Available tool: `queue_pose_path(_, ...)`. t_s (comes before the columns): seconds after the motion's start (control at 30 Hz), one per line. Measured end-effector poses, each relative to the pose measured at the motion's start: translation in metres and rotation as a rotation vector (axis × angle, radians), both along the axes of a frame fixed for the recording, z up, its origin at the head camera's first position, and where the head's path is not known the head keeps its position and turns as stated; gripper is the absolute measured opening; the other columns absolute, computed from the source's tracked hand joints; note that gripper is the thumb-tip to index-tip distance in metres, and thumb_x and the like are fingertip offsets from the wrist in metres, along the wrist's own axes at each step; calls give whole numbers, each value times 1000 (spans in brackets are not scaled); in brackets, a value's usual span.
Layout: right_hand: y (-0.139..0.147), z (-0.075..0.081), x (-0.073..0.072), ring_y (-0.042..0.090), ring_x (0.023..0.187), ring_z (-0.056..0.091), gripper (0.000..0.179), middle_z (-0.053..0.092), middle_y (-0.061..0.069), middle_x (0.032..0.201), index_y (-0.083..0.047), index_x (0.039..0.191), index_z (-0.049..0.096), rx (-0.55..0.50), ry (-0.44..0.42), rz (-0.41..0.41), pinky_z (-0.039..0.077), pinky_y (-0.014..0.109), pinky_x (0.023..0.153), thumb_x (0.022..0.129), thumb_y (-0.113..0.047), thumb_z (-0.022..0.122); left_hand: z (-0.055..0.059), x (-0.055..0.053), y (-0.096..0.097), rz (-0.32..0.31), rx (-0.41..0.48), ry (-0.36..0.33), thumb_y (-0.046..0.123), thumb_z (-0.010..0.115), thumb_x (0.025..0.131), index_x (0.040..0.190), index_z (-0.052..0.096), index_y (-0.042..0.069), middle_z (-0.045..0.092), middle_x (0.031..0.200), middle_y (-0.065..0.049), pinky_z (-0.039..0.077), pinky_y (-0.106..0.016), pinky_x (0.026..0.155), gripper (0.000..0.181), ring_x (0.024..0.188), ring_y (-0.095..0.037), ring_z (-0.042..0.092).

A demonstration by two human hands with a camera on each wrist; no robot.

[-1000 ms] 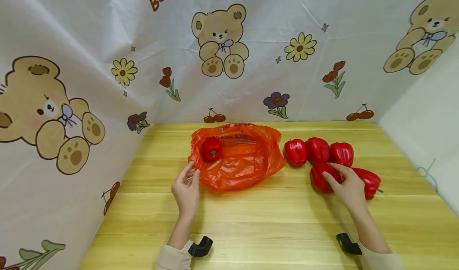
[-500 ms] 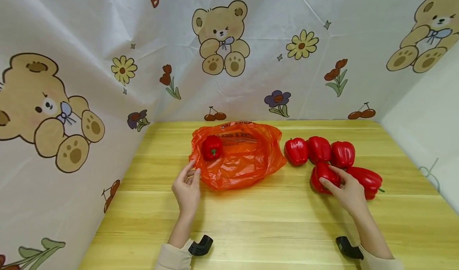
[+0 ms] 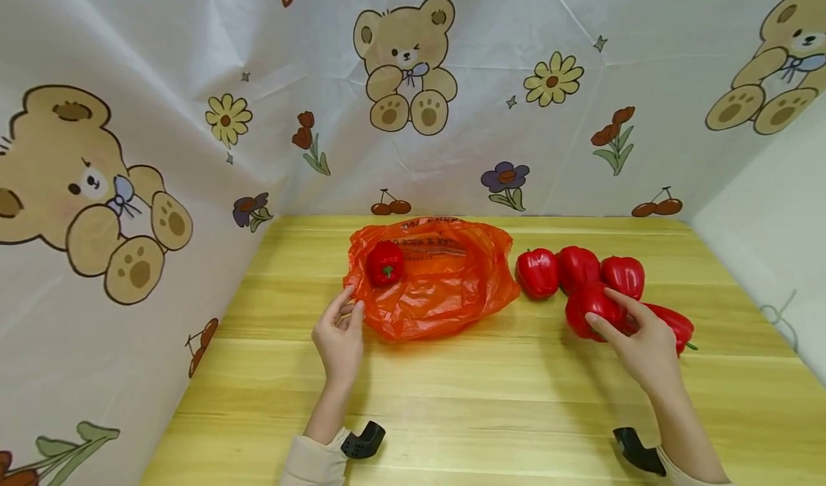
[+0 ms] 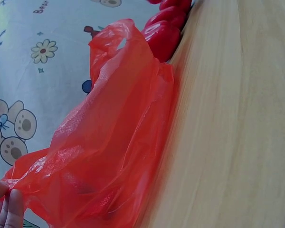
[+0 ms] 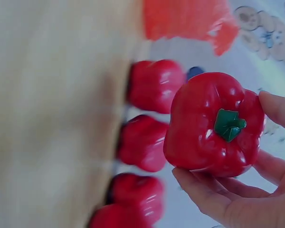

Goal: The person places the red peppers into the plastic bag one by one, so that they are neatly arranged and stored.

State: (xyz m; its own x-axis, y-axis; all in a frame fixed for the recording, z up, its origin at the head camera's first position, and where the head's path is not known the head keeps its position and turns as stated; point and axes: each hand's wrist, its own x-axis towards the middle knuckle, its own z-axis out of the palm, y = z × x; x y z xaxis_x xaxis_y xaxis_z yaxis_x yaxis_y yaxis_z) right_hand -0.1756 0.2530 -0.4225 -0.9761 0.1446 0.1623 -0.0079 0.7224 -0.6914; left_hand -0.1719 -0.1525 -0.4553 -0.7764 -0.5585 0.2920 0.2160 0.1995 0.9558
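Note:
My right hand (image 3: 645,342) grips a red bell pepper (image 5: 206,128) between thumb and fingers; its green stem faces the right wrist camera. In the head view that pepper is in front of the others and overlaps them. With thumb and fingers, my left hand (image 3: 340,339) pinches the left rim of an orange plastic bag (image 3: 419,307). The bag lies spread on the table with its mouth facing up. Inside its left part sits another red bell pepper (image 3: 385,262), stem toward me. The left wrist view shows the bag's side (image 4: 99,128) drawn toward the fingertips.
Right of the bag stand a row of red bell peppers, the left one (image 3: 538,273), the middle one (image 3: 578,267) and the right one (image 3: 623,277). A longer red pepper (image 3: 674,322) lies partly behind my right hand. A printed cloth (image 3: 452,163) borders the wooden table (image 3: 464,414).
My right hand has lifted the bell pepper a little off the table. The left hand keeps its place on the bag's rim. The head view has shifted slightly.

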Motion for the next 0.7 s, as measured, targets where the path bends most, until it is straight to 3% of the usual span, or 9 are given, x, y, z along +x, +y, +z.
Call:
queue_pose_path(0.1, -11, 16, -1, 28, 99, 59, 60, 58, 28, 129, -10, 142, 52, -35, 44, 34, 45, 7, 63, 90, -36, 69, 0, 0, 0, 0, 1, 2, 0, 70, 87, 116, 72, 5, 72, 112, -14, 52, -8, 71, 29, 86, -11, 63)
queue_pose_path(0.27, -46, 43, -12, 8, 101, 57, 58, 57, 21, 133, -13, 143, 51, -160, 90, 123, 46, 3, 72, 91, -31, 70, 1, 0, 0, -4, 0, 13, -1, 70, 87, 116, 72, 4, 72, 111, -15, 52, -9, 70, 29, 86, -13, 64)
queue_pose_path(0.33, -64, 52, -18, 10, 105, 58, 58, 57, 19, 135, -14, 143, 51, -213, 100, 171, 46, 3, 76, 91, -30, 70, 2, 0, 0, -5, -6, 13, -1, 70, 87, 116, 72, 4, 72, 109, -16, 52, -9, 69, 30, 85, -13, 64)
queue_pose_path(0.47, -100, 59, -36, 27, 112, 59, 57, 58, 18, 135, -15, 142, 52, -284, 74, 272, 51, 10, 77, 90, -30, 71, 2, 1, 0, -3, -23, 11, 0, 70, 87, 116, 72, 5, 72, 107, -16, 53, -12, 68, 29, 85, -13, 64)
queue_pose_path(0.57, -128, 56, -52, 34, 114, 58, 56, 59, 17, 134, -16, 141, 54, -328, 18, 332, 55, 24, 81, 89, -29, 72, 3, 2, 0, 2, -32, 19, 0, 70, 87, 116, 72, 4, 72, 108, -16, 53, -12, 68, 29, 85, -15, 64)
queue_pose_path(0.7, -162, 42, -72, 34, 115, 57, 55, 58, 14, 135, -16, 138, 56, -356, -47, 364, 57, 41, 87, 88, -27, 74, 1, 3, 0, 5, -30, 28, 0, 70, 87, 116, 72, 3, 72, 109, -17, 53, -11, 69, 29, 84, -15, 64)
